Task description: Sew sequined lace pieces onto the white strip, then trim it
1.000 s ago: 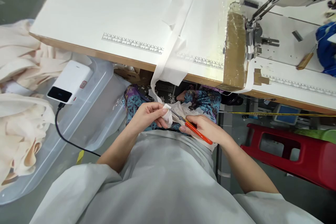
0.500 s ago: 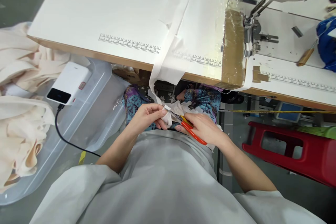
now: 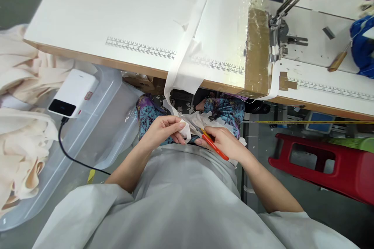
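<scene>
Above my lap, my left hand (image 3: pixel 168 128) pinches the end of a white fabric strip (image 3: pixel 174 79) between thumb and fingers. The strip runs up from there over the table edge and across the tabletop. My right hand (image 3: pixel 223 142) is closed round the scissors (image 3: pixel 214 147), which have red and yellow handles. Their blades point up and left, close beside the fabric at my left fingertips. I cannot make out whether the blades touch it. White scraps (image 3: pixel 201 120) lie on my lap beneath.
A white table (image 3: pixel 87 7) with printed rulers stretches in front. At the right is a sewing machine (image 3: pixel 280 27), with a wooden-handled tool (image 3: pixel 338 62) beyond. A plastic bin (image 3: pixel 108 85) with cream fabric (image 3: pixel 26 151) and a white power bank (image 3: pixel 73 92) stands left; a red stool (image 3: pixel 315 163) stands right.
The scissor blades have drawn slightly back from the strip at my left fingertips. Both hands keep nearly the same place and grip; the whole view has shifted a little.
</scene>
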The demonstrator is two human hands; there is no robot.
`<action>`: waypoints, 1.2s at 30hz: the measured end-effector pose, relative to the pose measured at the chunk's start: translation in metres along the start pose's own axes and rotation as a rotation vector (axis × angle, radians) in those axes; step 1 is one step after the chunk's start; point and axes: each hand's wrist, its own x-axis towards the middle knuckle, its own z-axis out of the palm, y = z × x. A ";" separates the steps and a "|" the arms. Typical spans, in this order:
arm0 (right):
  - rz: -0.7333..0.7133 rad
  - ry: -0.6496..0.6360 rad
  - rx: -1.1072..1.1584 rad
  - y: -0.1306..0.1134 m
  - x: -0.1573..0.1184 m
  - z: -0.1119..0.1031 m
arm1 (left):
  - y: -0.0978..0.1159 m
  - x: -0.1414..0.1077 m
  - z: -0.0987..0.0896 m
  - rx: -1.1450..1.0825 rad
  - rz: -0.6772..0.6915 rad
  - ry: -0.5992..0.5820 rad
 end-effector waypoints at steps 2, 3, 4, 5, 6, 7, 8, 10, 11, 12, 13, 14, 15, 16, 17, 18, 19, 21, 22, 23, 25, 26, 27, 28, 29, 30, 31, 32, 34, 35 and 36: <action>-0.009 0.023 0.154 -0.001 0.002 0.001 | 0.000 0.001 0.002 0.008 0.003 -0.017; -0.021 0.045 0.244 -0.002 0.005 0.002 | 0.000 0.001 0.003 0.009 0.009 -0.026; -0.033 0.071 0.333 -0.003 0.008 0.005 | -0.001 0.002 0.004 0.009 0.017 -0.031; -0.044 0.097 0.412 -0.005 0.011 0.008 | -0.002 0.002 0.005 0.008 0.026 -0.034; -0.052 0.124 0.472 -0.007 0.015 0.011 | -0.003 0.003 0.006 0.005 0.038 -0.034; -0.056 0.148 0.515 -0.009 0.018 0.014 | -0.004 0.003 0.007 0.003 0.049 -0.036; -0.059 0.169 0.539 -0.011 0.022 0.017 | -0.004 0.004 0.008 0.003 0.058 -0.037; -0.064 0.199 0.551 -0.014 0.026 0.020 | -0.004 0.004 0.010 0.005 0.075 -0.040; -0.069 0.206 0.553 -0.015 0.027 0.020 | -0.004 0.004 0.010 0.006 0.079 -0.041; -0.072 0.206 0.556 -0.015 0.027 0.019 | -0.003 0.004 0.010 0.008 0.078 -0.040; -0.077 0.201 0.558 -0.015 0.026 0.018 | -0.002 0.004 0.010 0.010 0.074 -0.037; -0.081 0.194 0.556 -0.014 0.024 0.016 | -0.001 0.004 0.009 0.012 0.067 -0.034; -0.083 0.180 0.552 -0.013 0.022 0.015 | 0.000 0.004 0.008 0.014 0.058 -0.030; -0.081 0.157 0.546 -0.012 0.020 0.014 | 0.002 0.004 0.007 0.017 0.049 -0.027; -0.076 0.125 0.541 -0.011 0.017 0.013 | 0.003 0.004 0.006 0.018 0.041 -0.028; -0.067 0.084 0.538 -0.010 0.015 0.013 | 0.004 0.004 0.004 0.017 0.034 -0.029; -0.057 0.039 0.538 -0.009 0.014 0.014 | 0.005 0.004 0.003 0.013 0.028 -0.032; -0.039 -0.036 0.534 -0.007 0.011 0.018 | 0.007 0.005 0.000 0.002 0.017 -0.028; -0.035 -0.059 0.527 -0.006 0.011 0.020 | 0.008 0.005 -0.002 -0.001 0.014 -0.022; -0.031 -0.075 0.519 -0.005 0.010 0.022 | 0.009 0.005 -0.003 0.001 0.014 -0.015; -0.026 -0.086 0.493 -0.003 0.010 0.027 | 0.011 0.004 -0.005 0.012 0.017 -0.007; -0.022 -0.086 0.480 -0.002 0.009 0.029 | 0.012 0.004 -0.005 0.017 0.019 -0.007; -0.017 -0.085 0.467 -0.001 0.009 0.030 | 0.013 0.004 -0.005 0.022 0.021 -0.008; -0.013 -0.083 0.452 -0.001 0.009 0.031 | 0.013 0.004 -0.006 0.025 0.023 -0.008; -0.009 -0.080 0.435 0.000 0.008 0.032 | 0.014 0.003 -0.005 0.028 0.022 -0.009; -0.005 -0.077 0.420 -0.001 0.008 0.032 | 0.014 0.003 -0.005 0.031 0.022 -0.009; -0.002 -0.074 0.406 -0.001 0.007 0.032 | 0.014 0.003 -0.005 0.035 0.022 -0.007; 0.003 -0.070 0.392 -0.002 0.006 0.032 | 0.014 0.003 -0.005 0.038 0.023 -0.005; 0.014 -0.056 0.359 -0.004 0.005 0.031 | 0.013 0.002 -0.005 0.042 0.025 -0.002; 0.020 -0.046 0.338 -0.005 0.004 0.031 | 0.013 0.002 -0.005 0.043 0.026 -0.002; 0.025 -0.036 0.311 -0.006 0.004 0.031 | 0.012 0.002 -0.005 0.044 0.026 -0.002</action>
